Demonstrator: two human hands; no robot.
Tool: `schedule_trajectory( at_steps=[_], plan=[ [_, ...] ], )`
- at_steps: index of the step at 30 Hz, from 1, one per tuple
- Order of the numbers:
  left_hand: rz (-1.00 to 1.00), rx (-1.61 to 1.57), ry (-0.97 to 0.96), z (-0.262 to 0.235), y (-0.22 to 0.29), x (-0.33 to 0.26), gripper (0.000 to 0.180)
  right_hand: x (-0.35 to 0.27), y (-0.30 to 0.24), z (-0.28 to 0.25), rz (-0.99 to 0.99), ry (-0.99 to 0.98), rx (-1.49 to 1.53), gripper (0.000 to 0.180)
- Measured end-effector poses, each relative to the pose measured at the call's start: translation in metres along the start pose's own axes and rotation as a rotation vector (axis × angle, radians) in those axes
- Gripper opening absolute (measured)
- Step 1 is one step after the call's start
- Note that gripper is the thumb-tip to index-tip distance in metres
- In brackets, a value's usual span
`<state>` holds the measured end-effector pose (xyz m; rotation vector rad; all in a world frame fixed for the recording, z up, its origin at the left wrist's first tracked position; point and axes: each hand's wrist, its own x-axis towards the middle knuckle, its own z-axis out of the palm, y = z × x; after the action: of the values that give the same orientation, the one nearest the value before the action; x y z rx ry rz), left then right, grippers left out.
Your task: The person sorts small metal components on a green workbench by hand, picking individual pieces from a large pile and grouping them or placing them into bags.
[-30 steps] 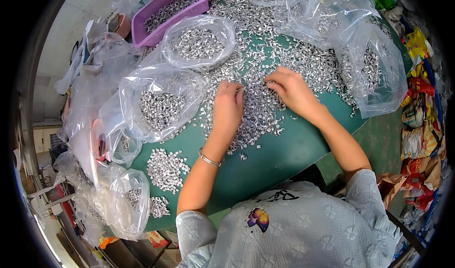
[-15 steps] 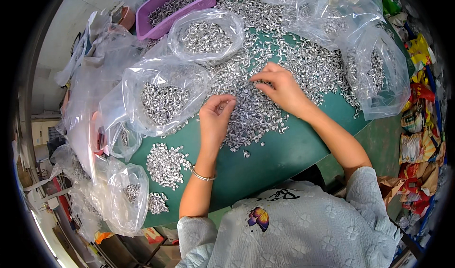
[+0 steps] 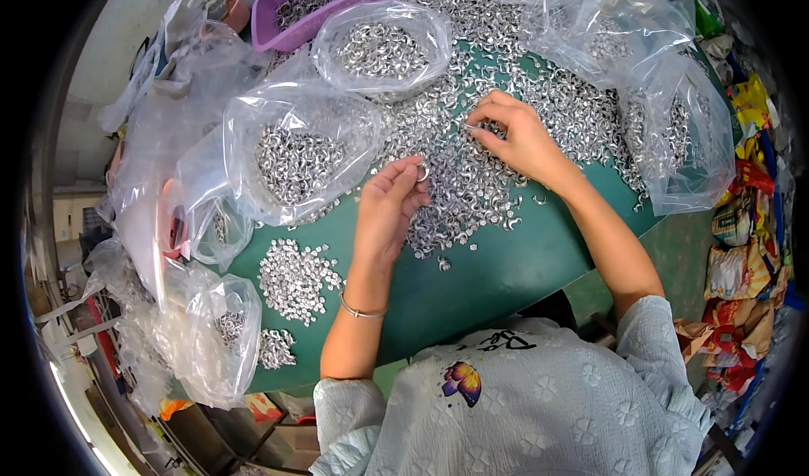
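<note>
A big heap of small silver metal rings (image 3: 472, 164) covers the middle of a green table (image 3: 514, 274). My left hand (image 3: 389, 206) is lifted a little off the heap's near edge and pinches one silver ring (image 3: 422, 171) between thumb and fingers. My right hand (image 3: 516, 139) rests on the heap farther back, its fingertips closed on a small ring at the left side of the hand. A thin bracelet circles my left wrist.
Open clear plastic bags of rings stand around: one left of my left hand (image 3: 299, 160), one behind (image 3: 379, 46), one at the right (image 3: 674, 131). A purple tray (image 3: 324, 0) of rings sits at the back. A smaller sorted pile (image 3: 295, 278) lies near the front left.
My left hand has drawn back from the heap toward me and lifted, now pinching a ring. My right hand has shifted slightly left and farther back on the pile.
</note>
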<state>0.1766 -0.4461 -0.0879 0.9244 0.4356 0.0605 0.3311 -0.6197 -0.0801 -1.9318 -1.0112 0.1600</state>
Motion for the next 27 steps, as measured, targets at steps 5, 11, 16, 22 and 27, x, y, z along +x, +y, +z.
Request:
schedule_trajectory(
  at_steps=[5, 11, 16, 22, 27],
  plan=[
    [-0.129, -0.227, 0.035, 0.006, 0.001, -0.015, 0.035, -0.004, -0.01, -0.017, 0.299, -0.137, 0.18, 0.012],
    [-0.058, -0.201, 0.106, 0.002, -0.002, -0.038, 0.033, -0.016, 0.001, -0.021, 0.154, -0.146, 0.095, 0.01],
    [-0.097, -0.199, 0.134, -0.007, -0.014, -0.062, 0.03, -0.024, -0.006, -0.019, 0.028, -0.063, -0.038, 0.01],
    [-0.13, 0.004, 0.195, 0.005, -0.03, -0.081, 0.026, -0.028, -0.002, -0.014, -0.079, 0.069, -0.378, 0.007],
    [-0.036, 0.264, 0.202, 0.015, -0.042, -0.087, 0.022, -0.033, -0.005, -0.013, -0.016, 0.154, -0.35, 0.008]
  ],
)
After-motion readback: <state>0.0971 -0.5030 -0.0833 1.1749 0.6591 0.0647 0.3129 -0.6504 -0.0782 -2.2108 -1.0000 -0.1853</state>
